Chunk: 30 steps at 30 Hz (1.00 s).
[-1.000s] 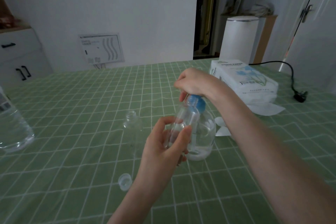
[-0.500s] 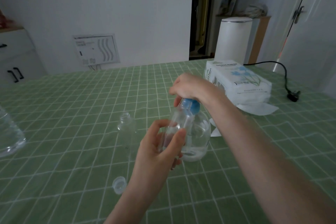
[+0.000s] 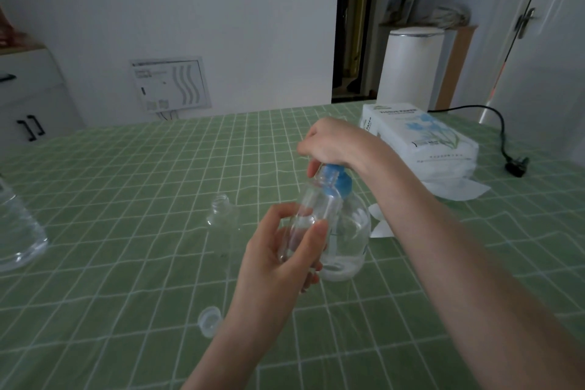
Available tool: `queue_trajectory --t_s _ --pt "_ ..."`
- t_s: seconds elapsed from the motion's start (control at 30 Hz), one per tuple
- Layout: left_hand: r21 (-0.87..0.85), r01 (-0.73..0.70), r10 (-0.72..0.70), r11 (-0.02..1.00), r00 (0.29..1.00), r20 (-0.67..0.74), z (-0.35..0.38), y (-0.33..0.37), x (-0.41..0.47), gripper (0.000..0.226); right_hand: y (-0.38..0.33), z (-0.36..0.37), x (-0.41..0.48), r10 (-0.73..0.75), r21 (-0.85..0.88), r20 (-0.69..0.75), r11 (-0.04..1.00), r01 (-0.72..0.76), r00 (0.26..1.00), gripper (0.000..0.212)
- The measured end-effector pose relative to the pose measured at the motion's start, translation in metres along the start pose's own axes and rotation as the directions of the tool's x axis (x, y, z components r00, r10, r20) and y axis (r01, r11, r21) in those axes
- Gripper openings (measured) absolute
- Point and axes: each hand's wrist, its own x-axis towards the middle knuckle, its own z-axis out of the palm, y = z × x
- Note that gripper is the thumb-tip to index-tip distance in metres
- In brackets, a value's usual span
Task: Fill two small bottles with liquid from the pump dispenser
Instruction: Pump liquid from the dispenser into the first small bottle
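Observation:
A clear pump dispenser (image 3: pixel 351 231) with a blue pump top (image 3: pixel 340 184) stands mid-table, holding a little liquid. My right hand (image 3: pixel 335 144) rests on top of the pump head, fingers curled over it. My left hand (image 3: pixel 278 260) grips a small clear bottle (image 3: pixel 316 209), tilted with its open mouth up under the blue spout; a little liquid shows inside it. A second small clear bottle (image 3: pixel 223 222) stands upright and uncapped to the left. A clear cap (image 3: pixel 209 320) lies on the cloth beside my left forearm.
The table wears a green checked cloth (image 3: pixel 126 187). A large clear bottle (image 3: pixel 19 231) sits at the left edge. A white tissue pack (image 3: pixel 421 142) with loose tissues lies at the back right, and a black power cord and plug (image 3: pixel 514 165) farther right.
The view has shifted slightly. Both hands keep their hold on the small bottle and the pump head; the pump top sits about as before.

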Motion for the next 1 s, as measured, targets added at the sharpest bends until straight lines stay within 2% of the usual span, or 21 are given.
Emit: queue_trajectory --t_s 0.47,0.67,1.0 --pt "0.011 -0.008 0.007 1.0 1.0 0.011 -0.001 -0.003 0.0 0.037 -0.001 -0.003 0.001 0.025 -0.095 0.018 0.995 -0.023 1.0 0.031" --pt "0.009 -0.008 0.008 1.0 1.0 0.004 -0.001 -0.003 0.001 0.043 0.002 -0.001 0.002 0.004 -0.041 0.001 0.999 -0.004 1.0 0.032" --pt "0.008 0.0 0.0 1.0 1.0 0.002 -0.002 -0.006 0.0 0.041 0.006 0.006 0.002 0.015 -0.023 0.029 1.0 -0.014 0.999 0.034"
